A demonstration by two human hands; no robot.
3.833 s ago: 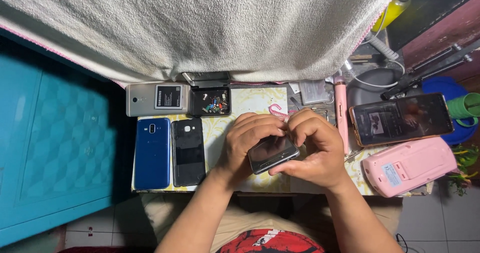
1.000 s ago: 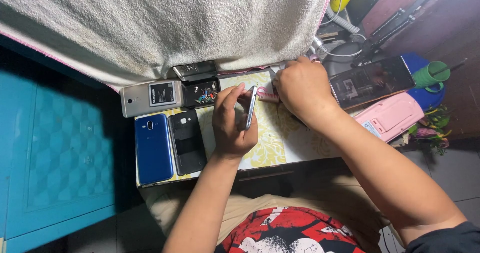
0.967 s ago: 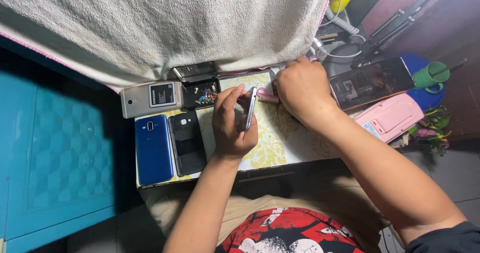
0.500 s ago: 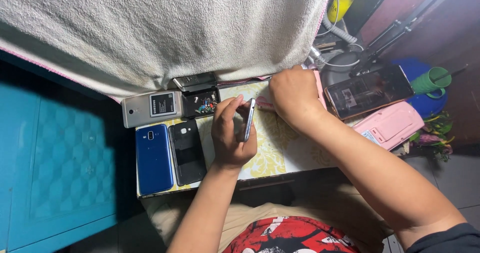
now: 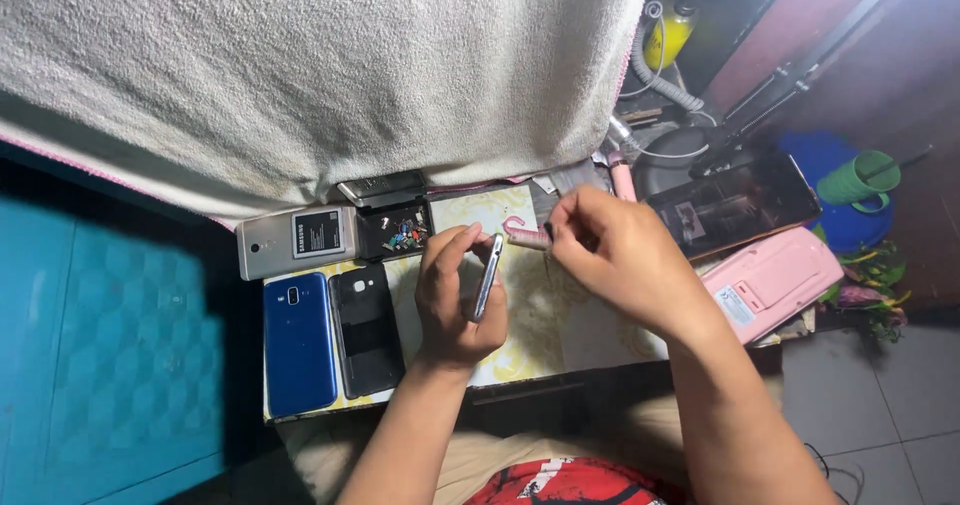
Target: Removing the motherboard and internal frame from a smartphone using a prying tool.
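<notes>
My left hand (image 5: 452, 295) grips a slim silver-edged phone (image 5: 488, 275) on its edge above the small patterned work table (image 5: 530, 340). My right hand (image 5: 612, 255) holds a pink-handled tool (image 5: 526, 234), its tip pointing left toward the top of the phone. Left of my left hand a black phone back cover (image 5: 364, 327) lies beside a blue phone (image 5: 298, 343). Behind them lie an open silver phone with its battery showing (image 5: 297, 240) and a black tray of small coloured parts (image 5: 396, 233).
A white towel (image 5: 320, 65) hangs over the table's far side. To the right are a dark opened device (image 5: 735, 203), a pink case (image 5: 775, 280), a green cup (image 5: 860, 177), a yellow bottle (image 5: 668, 35) and cables. A blue surface (image 5: 110, 355) is at left.
My right hand has come back from the right side of the table with the pink-handled tool. My left hand now holds the phone alone, turned on its edge.
</notes>
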